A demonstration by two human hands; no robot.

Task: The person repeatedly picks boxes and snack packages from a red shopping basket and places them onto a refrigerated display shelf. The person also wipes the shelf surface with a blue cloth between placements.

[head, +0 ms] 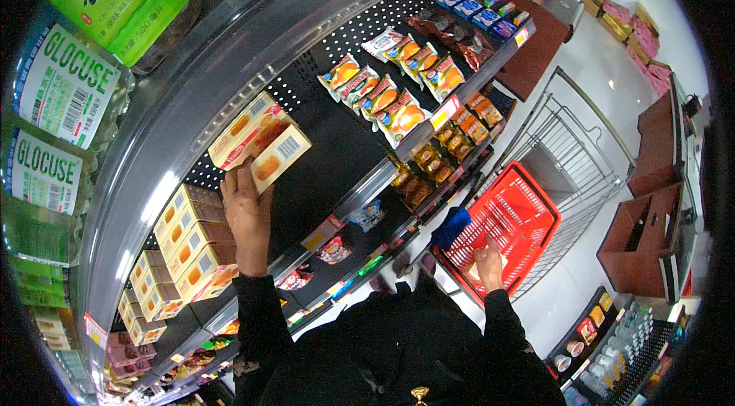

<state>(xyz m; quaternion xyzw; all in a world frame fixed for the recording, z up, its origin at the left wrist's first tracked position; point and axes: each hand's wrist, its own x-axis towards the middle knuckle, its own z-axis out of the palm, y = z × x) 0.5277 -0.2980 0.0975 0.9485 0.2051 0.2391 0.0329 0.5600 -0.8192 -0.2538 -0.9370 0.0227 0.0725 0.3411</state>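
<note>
My left hand [248, 216] reaches over a black store shelf [327, 176], its fingers against the lower side of a cream snack box [279, 158] that sits tilted before other boxes of the same kind [244, 130]. Whether the fingers grip it cannot be told. Nearer me stand stacked cream boxes [192, 242], just left of the wrist. My right hand [490, 265] is over the red plastic basket [525, 205], fingers partly bent, by a small pale item [478, 272]; the hold is unclear. A dark blue cloth-like item [452, 228] lies at the basket's left rim.
The basket rests in a metal shopping cart [574, 147]. Wrapped pastries [382, 98] lie farther along the shelf. Large drink bottles [69, 87] stand on the upper shelf at left. Brown wooden counters [643, 239] and a shelf of cups and bottles [608, 360] stand right of the aisle.
</note>
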